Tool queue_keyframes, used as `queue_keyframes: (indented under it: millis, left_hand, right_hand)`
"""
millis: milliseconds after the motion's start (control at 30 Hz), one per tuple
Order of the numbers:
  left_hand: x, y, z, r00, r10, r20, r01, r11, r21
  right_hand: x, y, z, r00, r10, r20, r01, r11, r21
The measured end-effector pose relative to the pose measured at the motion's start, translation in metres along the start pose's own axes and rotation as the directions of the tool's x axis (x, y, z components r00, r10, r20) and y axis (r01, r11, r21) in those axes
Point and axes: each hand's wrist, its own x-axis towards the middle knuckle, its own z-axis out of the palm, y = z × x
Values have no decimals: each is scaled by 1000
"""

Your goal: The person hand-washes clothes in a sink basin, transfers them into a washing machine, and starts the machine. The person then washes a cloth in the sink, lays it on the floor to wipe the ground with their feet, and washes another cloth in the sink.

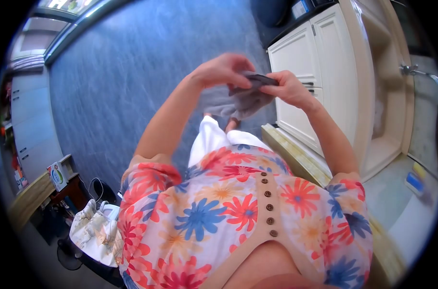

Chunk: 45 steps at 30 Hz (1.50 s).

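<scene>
A soft grey cloth (pixel 254 102) hangs in front of me at about waist height, blurred by motion, with a darker band along its upper edge. Its exact kind, garment or plain cloth, I cannot make out. My right hand (pixel 292 90) pinches that upper edge between thumb and fingers. On the other side, my left hand (pixel 224 71) has its fingers curled at the cloth's upper left part, thumb and fingertips closed on the fabric. Folds drop below both hands, over the floor just beyond my feet.
Blue-grey floor (pixel 117 72) stretches ahead. White cabinets (pixel 300 53) and a beige sink basin (pixel 380 115) with a tap (pixel 411 71) stand right. A yellow-and-blue sponge (pixel 415 180) lies on the counter. At left are a white bag (pixel 91 233) and a detergent box (pixel 58 176).
</scene>
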Motion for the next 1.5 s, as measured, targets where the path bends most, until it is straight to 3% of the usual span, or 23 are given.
queue_keyframes:
  millis: [133,367,400,500,600,667,733,867,1067,1233,1500]
  left_hand:
    - [-10,-3,-3,1000,25,-3,-25,995,101]
    - [-21,-20,-11,994,28,-102,-66,917,-393]
    - [-21,-25,-12,980,1,-201,-91,893,-441]
    - [-27,-48,-29,866,-137,-481,-177,815,-551]
    - [-52,-84,-59,674,-314,-668,-149,829,-539]
    - [-73,-132,-81,638,-360,-681,-178,791,-585]
    - [-90,-141,-74,611,-392,-688,-177,779,-602]
    - [-114,-142,-52,590,-441,-676,-103,789,-605]
    - [-120,-137,-53,560,-449,-697,-86,805,-587]
    - [-74,-137,-91,540,-457,-707,-32,828,-559]
    - [-2,-55,-148,594,-267,-759,-195,867,-458]
  right_hand:
    - [-8,-13,0,999,-46,7,45,993,112]
    - [-5,-6,-1,977,-178,-119,211,894,395]
    - [-4,-4,-2,969,-198,-148,244,870,428]
    - [-3,18,-26,933,-147,-329,261,905,337]
    - [-30,46,-49,890,103,-444,127,879,460]
    - [-51,74,-62,860,236,-453,28,864,503]
    - [-69,106,-69,853,313,-416,-64,856,512]
    - [-89,125,-59,903,314,-294,-172,890,422]
    - [-78,141,-45,851,468,-239,-365,853,373]
    - [-14,145,-56,809,546,-219,-481,828,286]
    - [28,107,-133,814,407,-414,-262,894,363]
